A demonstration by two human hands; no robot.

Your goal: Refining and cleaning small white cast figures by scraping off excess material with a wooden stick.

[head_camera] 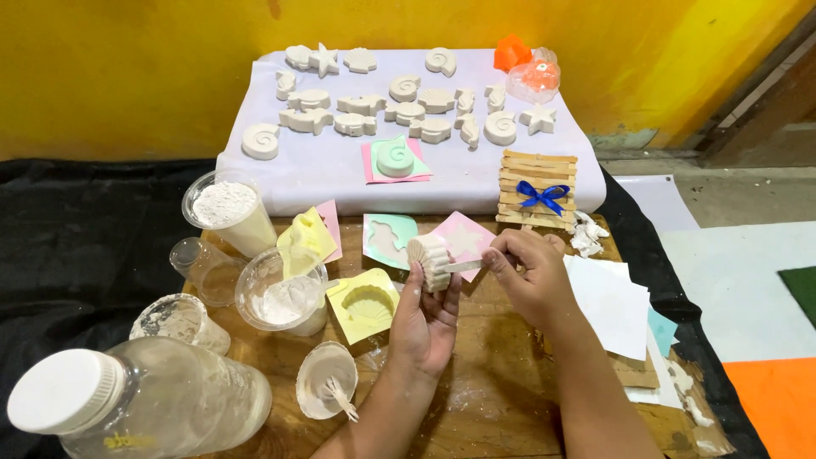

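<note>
Forearms cut off by the bottom edge. Large clear jar (pixel 161 399) with white lid at 8 o'clock, lying on its side, partly out of frame. Small cup (pixel 326 380) with stick and white residue at 6 o'clock. Left hand (pixel 425 319) clamped around a white ribbed shell cast (pixel 429 259), held upright above the board; right hand (pixel 531 276) just beside it at 3 o'clock, pinching a thin pale stick (pixel 463 266) whose tip touches the cast. Yellow shell mould (pixel 364 303) at 9 o'clock of the cast. Four more clear cups leftward, two holding white powder; contents of the others hard to make out. Paper sheets (pixel 608 306) at 3 o'clock, the lower ones mostly hidden. Wooden board (pixel 493 382) dusted with white, on black cloth (pixel 76 246). Farther off, at 12 o'clock: white-covered stand (pixel 340 170) carrying roughly twenty white casts of shells, stars and fish, exact count unclear; one slatted stick panel with a blue bow (pixel 540 195). Yellow wall (pixel 170 68) behind.
</note>
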